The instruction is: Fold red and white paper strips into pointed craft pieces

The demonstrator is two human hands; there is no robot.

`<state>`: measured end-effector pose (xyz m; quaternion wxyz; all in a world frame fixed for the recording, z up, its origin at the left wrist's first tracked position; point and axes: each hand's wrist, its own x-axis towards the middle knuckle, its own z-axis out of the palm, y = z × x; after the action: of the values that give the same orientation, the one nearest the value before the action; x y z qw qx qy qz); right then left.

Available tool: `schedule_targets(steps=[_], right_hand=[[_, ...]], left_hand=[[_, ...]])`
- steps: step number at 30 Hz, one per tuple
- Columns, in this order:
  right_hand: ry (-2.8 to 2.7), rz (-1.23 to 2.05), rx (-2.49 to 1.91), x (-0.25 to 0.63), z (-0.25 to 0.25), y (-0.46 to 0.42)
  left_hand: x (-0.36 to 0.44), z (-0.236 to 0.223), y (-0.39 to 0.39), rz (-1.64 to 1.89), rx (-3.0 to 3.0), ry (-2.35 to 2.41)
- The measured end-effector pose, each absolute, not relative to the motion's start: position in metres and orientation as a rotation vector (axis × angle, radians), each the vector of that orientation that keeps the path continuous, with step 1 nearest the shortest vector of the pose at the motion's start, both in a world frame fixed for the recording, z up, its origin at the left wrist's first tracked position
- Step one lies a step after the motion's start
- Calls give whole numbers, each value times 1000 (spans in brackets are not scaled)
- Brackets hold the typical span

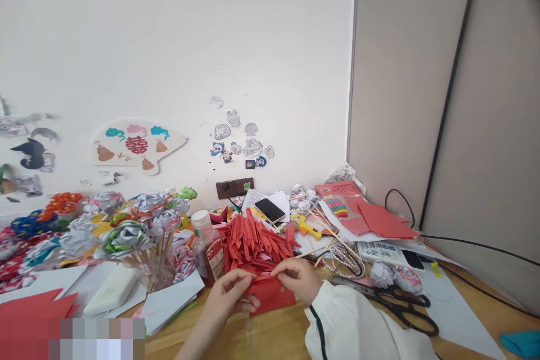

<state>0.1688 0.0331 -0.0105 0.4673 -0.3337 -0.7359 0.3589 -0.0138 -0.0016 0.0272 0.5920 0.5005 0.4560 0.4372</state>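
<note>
Between my two hands is a piece of red paper, close to the table's front. My left hand pinches its upper left edge between thumb and fingers. At the upper right edge, my right hand has thumb and fingertips closed on the same paper. Just beyond the hands lies a heap of folded red paper strips. A plastic bottle with a white cap stands left of the heap. Black-handled scissors lie right of my right hand, partly behind the white sleeve.
Paper flowers on sticks fill the left side. A phone rests on papers behind the red heap. A yellow glue gun, thin wooden sticks and a bead string lie to the right. Red sheets are stacked near the wall.
</note>
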Motion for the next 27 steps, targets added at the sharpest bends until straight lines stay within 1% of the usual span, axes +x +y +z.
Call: schedule_targets(steps=[3,5,9,15,21,27], right_hand=[[-1928,685,-813,169,-4,27],[-1967,657,-828,169,-1,24],[-2026,742,-902,169,-2,22],[-2091,741,-986,166,-16,31],[-2000,953,-994,165,-32,42],[-1985,1034,-987,167,-38,46]], left_hand=[[-13,23,2,1011,1146,1102],[-11,21,3,1004,1152,1128],[-7,23,0,1030,1242,1202],[4,25,-7,1022,1372,1201],[5,19,-7,1006,1465,1223],[3,14,-6,976,1497,1235]])
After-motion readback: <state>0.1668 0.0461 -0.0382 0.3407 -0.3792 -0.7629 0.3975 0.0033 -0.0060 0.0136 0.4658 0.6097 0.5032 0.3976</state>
